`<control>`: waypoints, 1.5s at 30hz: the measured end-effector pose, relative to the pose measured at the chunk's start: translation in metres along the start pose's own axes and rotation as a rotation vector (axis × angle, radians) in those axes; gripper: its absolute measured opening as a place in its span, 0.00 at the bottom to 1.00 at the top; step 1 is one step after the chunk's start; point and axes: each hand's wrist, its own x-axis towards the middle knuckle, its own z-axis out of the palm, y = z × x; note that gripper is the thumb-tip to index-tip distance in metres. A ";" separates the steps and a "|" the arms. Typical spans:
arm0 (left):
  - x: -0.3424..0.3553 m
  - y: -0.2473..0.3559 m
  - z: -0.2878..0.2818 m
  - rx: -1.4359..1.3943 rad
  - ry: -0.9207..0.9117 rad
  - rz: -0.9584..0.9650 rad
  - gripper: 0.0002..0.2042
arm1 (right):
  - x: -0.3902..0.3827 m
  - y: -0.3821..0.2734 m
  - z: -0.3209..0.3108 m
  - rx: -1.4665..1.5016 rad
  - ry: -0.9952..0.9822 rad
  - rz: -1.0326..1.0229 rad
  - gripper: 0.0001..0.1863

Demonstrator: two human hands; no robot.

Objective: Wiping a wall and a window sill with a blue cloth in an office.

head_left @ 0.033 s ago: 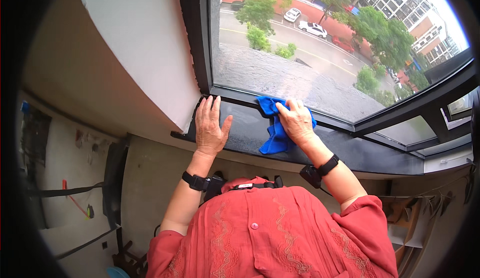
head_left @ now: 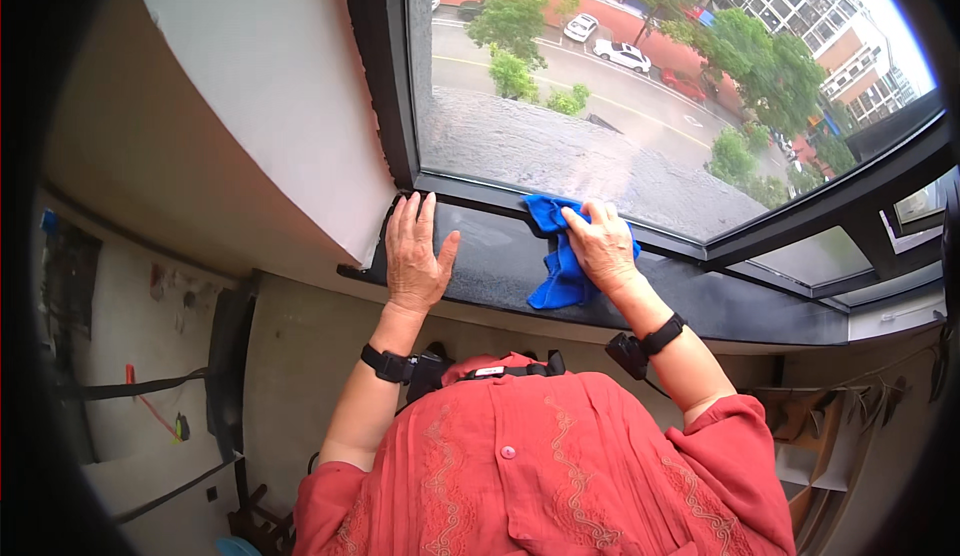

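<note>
1. The blue cloth (head_left: 556,268) lay bunched on the dark window sill (head_left: 720,306), close against the lower bar of the black window frame (head_left: 480,194). One end reached toward the glass and the other hung toward the sill's near edge.
2. The right hand (head_left: 603,246) pressed flat on top of the cloth. Its fingers (head_left: 578,222) were slightly spread and pointed up and to the left toward the frame, pinning the cloth down rather than gripping it in a fist.
3. The left hand (head_left: 415,256) rested palm down on the bare sill, well apart from the cloth, at the corner where the frame met the white wall (head_left: 270,86). Its fingers were held nearly together, the thumb stood out to the side, and it held nothing.
4. Set against the other picture, nothing had visibly shifted. Both hands and the cloth sat in the same spots, so no wiping stroke could be read. The cloth covered only a small patch near the middle, and the long stretch of sill to the right lay uncovered.
5. Each wrist carried a black band (head_left: 385,363), and the one on the right had a small dark device (head_left: 628,352) on it.
6. Below, a red embroidered shirt (head_left: 540,466) filled the lower part of the view.
7. Beyond the window glass (head_left: 560,146) were a grey ledge, a street with parked cars (head_left: 620,54), and trees.
</note>
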 end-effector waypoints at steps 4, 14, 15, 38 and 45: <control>0.002 0.002 0.005 0.025 -0.010 0.025 0.29 | -0.051 0.050 -0.022 -0.069 -0.007 0.181 0.18; 0.003 0.004 0.006 0.078 -0.034 0.029 0.27 | -0.140 0.130 -0.034 -0.296 0.055 0.573 0.17; 0.001 0.003 0.006 0.083 -0.046 0.023 0.26 | -0.141 0.126 -0.033 -0.320 0.040 0.608 0.17; -0.004 0.004 -0.002 -0.064 0.216 0.075 0.30 | 0.097 -0.070 -0.034 0.442 0.192 -0.057 0.14; -0.002 0.005 -0.001 -0.081 0.274 0.121 0.31 | 0.109 -0.122 0.044 0.126 -0.104 -0.252 0.18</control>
